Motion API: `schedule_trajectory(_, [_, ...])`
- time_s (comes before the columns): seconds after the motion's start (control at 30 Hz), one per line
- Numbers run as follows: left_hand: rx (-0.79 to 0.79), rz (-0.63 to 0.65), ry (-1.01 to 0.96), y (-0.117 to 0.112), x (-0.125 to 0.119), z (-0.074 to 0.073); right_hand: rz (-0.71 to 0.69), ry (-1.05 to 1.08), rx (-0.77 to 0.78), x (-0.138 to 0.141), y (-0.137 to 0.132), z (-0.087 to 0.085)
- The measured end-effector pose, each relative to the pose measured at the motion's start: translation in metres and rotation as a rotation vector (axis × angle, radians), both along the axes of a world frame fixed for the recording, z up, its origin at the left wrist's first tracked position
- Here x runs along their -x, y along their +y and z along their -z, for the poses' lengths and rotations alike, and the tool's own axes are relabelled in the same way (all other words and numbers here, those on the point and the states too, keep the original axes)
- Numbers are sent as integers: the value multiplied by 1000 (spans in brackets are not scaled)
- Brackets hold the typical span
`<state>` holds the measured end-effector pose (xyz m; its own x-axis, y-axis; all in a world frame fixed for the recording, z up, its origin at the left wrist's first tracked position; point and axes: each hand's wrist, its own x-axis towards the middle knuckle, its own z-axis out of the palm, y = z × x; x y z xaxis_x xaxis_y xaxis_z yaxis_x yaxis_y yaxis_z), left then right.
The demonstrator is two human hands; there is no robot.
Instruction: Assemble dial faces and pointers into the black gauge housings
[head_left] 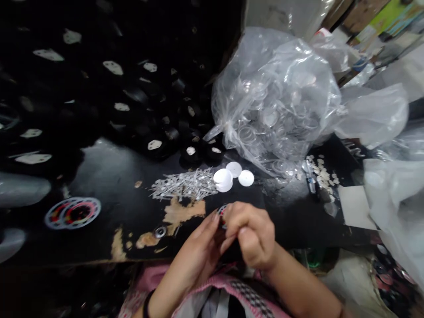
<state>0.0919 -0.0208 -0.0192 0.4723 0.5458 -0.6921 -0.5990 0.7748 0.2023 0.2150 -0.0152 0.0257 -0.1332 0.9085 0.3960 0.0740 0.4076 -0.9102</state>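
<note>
Left hand [203, 243] and right hand [253, 234] meet over the near edge of the desk [285, 216], left fingers clamped on a printed disc [222, 210], right fingers curled beside it, their hold impossible to tell, near white discs [246, 178].

A black worktop [298, 225], its surface worn to bare brown in patches along the near edge, bears a loose pile of thin pale pins [185, 183] beside several white discs [223, 180]. Two overlapping printed discs [79, 214] lie at left, a small metal ring [160, 232] nearer the center. A clear bag of transparent round pieces [278, 101] rests behind, with scattered small whitish bits [323, 174] and a pale square sheet [357, 207] at right.
</note>
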Motion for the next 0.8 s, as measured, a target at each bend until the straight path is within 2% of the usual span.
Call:
schedule_trajectory(0.1, [6,8,32,0,1,3,-20,-27,45,-6,7,7])
schedule_trajectory(0.17, [14,10,62,2,0,3,55,42,65,-24,5,2])
schedule_trajectory(0.23, [13,24,105,3,-1,1,248,102,30,-54,-2,-5])
schedule_trajectory(0.3, [-19,24,122,3,-1,-4,508,85,22,-89,-10,-5])
schedule_trajectory(0.33, [-40,16,131,3,-1,-7,644,49,37,-107,-12,-2])
schedule_trajectory(0.37, [-61,7,145,3,0,-10,705,43,39,-122,-13,4])
schedule_trajectory(0.5, [-182,-41,292,1,1,-17,786,19,68,-160,-7,35])
schedule_trajectory(0.57, [-262,-62,348,1,2,-19,796,-17,108,-167,-8,41])
schedule_trajectory(0.63, [-329,-75,368,0,4,-20,819,-71,155,-168,-14,37])
schedule_trajectory(0.7, [-362,-87,361,0,6,-21,907,-222,148,-162,-21,23])
schedule_trajectory(0.77, [-353,-96,343,-1,9,-20,1042,-502,18,-145,-26,4])
schedule_trajectory(0.8, [-342,-102,334,-1,10,-20,1063,-559,-75,-131,-26,-5])
